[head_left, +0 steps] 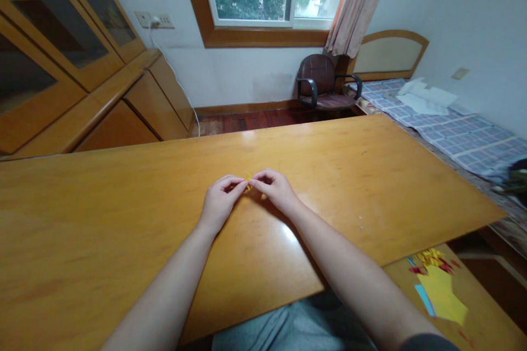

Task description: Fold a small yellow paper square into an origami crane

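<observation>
Both my hands meet over the middle of a long wooden table (123,219). Between their fingertips is a tiny piece of yellow paper (248,180), mostly hidden by the fingers. My left hand (220,203) pinches it from the left with curled fingers. My right hand (275,189) pinches it from the right, thumb and forefinger closed on it. Each wrist rests on or just above the tabletop.
A lower surface at the right front holds yellow paper sheets (442,293), a blue strip and small red and yellow folded pieces (430,260). Beyond the table stand a dark office chair (323,85), a bed with checked cover (457,126), and wooden cabinets (74,66) along the left wall.
</observation>
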Available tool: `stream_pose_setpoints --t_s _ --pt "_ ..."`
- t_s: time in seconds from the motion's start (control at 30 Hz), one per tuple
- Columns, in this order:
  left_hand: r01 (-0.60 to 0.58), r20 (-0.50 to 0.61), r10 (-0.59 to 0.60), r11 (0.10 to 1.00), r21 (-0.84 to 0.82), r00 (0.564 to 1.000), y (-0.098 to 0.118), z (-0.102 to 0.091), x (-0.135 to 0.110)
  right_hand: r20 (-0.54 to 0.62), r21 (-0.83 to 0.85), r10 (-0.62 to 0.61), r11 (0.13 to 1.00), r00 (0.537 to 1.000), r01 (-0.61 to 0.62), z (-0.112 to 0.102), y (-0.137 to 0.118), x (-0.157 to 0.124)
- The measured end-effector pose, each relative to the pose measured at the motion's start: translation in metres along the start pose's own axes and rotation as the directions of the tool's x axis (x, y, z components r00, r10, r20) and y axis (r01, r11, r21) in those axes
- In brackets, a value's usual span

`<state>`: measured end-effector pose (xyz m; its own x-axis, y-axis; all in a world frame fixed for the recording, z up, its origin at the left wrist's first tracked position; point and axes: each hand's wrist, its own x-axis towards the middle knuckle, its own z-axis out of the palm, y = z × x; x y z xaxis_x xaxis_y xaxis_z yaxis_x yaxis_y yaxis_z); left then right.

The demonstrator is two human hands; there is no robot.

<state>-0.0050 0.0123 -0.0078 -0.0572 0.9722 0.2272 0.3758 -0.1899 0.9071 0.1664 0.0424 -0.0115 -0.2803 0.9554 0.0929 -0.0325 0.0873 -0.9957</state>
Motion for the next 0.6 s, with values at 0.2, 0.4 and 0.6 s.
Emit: stream_pose_setpoints --t_s 0.2,0.4,0.6 --pt "0.009 0.02 -0.008 0.999 -0.039 1.0 0.0024 0.0004 0.0006 0.006 -0.015 -0.023 1.0 1.0 0.023 -0.0018 0.0002 -0.0009" --pt "0.003 0.007 -0.002 0.999 -0.044 1.0 0.0058 0.0002 0.0015 0.002 0.0 -0.027 1.0 1.0 0.027 -0.0017 0.0008 0.0" --pt "0.036 -0.01 -0.036 0.998 -0.061 0.999 0.0102 0.0003 0.0006 0.007 0.047 -0.009 0.999 1.0 0.009 -0.0008 0.0027 0.0003"
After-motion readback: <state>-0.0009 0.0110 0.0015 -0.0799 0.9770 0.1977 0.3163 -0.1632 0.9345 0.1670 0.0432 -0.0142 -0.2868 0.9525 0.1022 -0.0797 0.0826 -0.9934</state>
